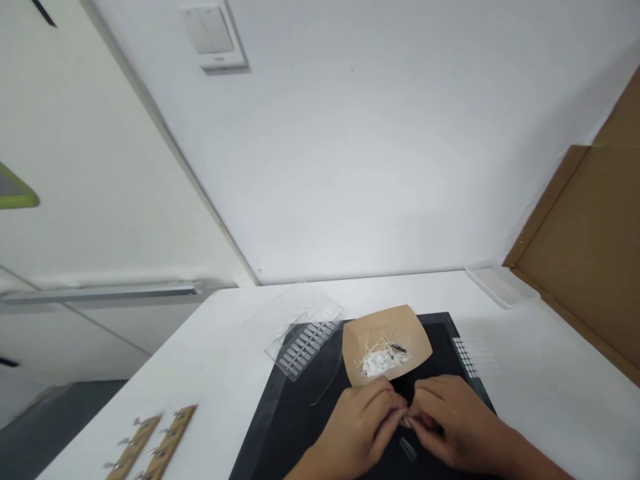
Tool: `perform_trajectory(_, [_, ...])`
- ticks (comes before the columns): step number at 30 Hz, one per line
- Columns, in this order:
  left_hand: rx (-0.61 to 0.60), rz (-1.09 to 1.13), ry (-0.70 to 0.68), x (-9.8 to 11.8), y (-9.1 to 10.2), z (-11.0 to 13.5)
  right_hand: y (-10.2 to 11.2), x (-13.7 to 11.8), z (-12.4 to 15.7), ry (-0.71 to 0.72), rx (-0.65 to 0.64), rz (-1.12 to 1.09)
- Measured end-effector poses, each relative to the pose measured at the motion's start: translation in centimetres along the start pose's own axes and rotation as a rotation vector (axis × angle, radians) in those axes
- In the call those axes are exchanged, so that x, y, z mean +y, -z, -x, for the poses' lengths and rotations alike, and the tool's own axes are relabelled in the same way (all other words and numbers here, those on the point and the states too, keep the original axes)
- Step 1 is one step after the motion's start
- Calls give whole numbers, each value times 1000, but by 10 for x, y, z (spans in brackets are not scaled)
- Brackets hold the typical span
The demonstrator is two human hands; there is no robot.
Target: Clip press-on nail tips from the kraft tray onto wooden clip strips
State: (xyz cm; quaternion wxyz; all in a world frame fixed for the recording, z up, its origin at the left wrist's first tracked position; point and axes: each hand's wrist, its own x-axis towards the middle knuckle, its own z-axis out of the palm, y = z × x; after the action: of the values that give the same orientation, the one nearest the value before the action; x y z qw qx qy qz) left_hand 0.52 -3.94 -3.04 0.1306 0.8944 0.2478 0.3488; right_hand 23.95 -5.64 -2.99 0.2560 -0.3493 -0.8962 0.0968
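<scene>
My left hand [364, 421] and my right hand [453, 423] meet over the black mat [300, 427], fingertips pinched together. Between them shows the edge of a small pale piece [407, 421]; the fingers hide most of it, so its kind is unclear. Just below, a clear false nail tip [409, 449] lies on the mat. Right behind the hands stands a brown paper tray [417, 333] with white scraps [384, 362], thin sticks and a small dark bit in it.
A clear case of nail tips [306, 348] overlaps the mat's back left corner. To the right lies a sheet of white dots [475, 357]. Two wooden strips with metal clips [167, 443] are at front left. A white shallow tray [503, 287] and cardboard [590, 247] stand back right.
</scene>
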Motion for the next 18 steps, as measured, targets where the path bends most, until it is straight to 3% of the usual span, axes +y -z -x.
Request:
perform_trajectory(12, [-36, -48, -8, 3, 1, 0, 3, -3, -1, 6, -5, 35])
perform_trajectory(18, [-55, -108, -59, -3, -1, 4, -6, -1, -1, 73, 113, 73])
